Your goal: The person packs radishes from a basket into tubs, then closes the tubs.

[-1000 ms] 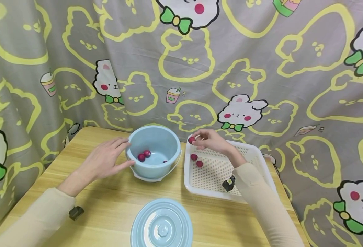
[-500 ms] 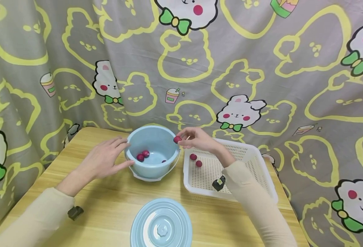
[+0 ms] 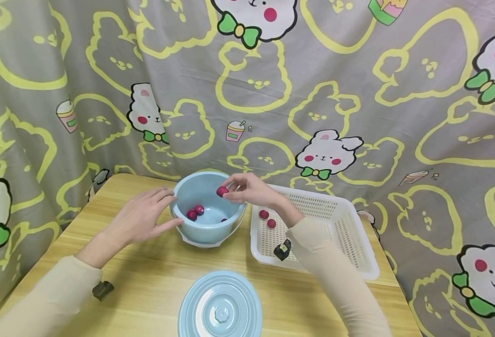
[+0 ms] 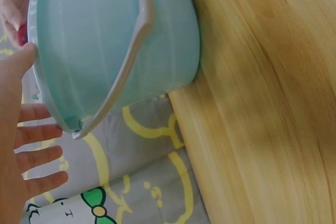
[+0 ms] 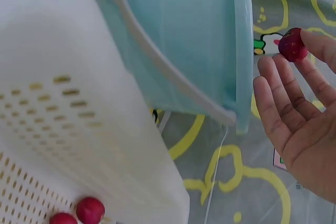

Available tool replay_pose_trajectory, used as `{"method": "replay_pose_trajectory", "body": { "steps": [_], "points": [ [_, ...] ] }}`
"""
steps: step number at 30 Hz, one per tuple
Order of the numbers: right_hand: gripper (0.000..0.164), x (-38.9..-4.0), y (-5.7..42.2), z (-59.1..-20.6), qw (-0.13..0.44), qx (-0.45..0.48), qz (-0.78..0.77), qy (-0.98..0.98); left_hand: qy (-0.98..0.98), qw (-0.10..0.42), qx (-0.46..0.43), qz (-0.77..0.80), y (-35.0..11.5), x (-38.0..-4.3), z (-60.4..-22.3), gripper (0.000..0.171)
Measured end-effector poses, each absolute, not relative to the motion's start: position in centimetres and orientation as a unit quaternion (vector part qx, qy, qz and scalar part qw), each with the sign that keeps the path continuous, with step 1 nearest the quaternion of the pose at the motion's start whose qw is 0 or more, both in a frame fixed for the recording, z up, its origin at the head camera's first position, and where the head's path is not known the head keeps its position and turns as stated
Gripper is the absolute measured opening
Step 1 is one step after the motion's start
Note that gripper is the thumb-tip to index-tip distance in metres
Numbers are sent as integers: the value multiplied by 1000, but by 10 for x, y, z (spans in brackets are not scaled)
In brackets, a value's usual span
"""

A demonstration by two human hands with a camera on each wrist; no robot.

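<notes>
Between thumb and fingertips my right hand pinches a small dark-red plum, held above the opening of the light blue bucket. In the right wrist view the held plum shows beyond the bucket's rim. My left hand is at the bucket's left side, fingers extended and spread, with the thumb at the rim. Inside the bucket lie two plums side by side, and part of another shows behind the front rim. Two more plums lie in the white basket.
On the wooden table, the blue lid lies in front of the bucket. The basket stands right of the bucket, a narrow gap apart. A patterned curtain hangs behind the table. The bucket's pale handle hangs down its side.
My right hand has moved left with the plum, from above the basket's left edge to over the bucket. My left hand has stayed in place.
</notes>
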State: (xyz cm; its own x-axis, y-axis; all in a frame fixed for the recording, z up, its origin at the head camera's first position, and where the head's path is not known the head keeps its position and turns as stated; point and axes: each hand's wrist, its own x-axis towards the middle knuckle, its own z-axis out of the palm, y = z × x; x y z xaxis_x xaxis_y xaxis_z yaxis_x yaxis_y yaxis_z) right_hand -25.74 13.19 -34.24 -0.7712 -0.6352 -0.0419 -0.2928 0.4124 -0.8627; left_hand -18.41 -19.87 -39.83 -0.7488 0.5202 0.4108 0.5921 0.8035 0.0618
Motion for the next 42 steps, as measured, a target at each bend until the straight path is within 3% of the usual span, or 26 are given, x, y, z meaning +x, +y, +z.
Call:
{"method": "replay_pose_trajectory", "body": {
  "steps": [18, 42],
  "points": [
    [28, -256, 96, -362, 200, -304, -425, 829, -934, 179, -297, -88, -199, -184, -400, 65],
    [33, -255, 91, -368, 204, -325, -387, 838, -933, 179, -298, -97, -199, -184, -398, 63]
  ]
}}
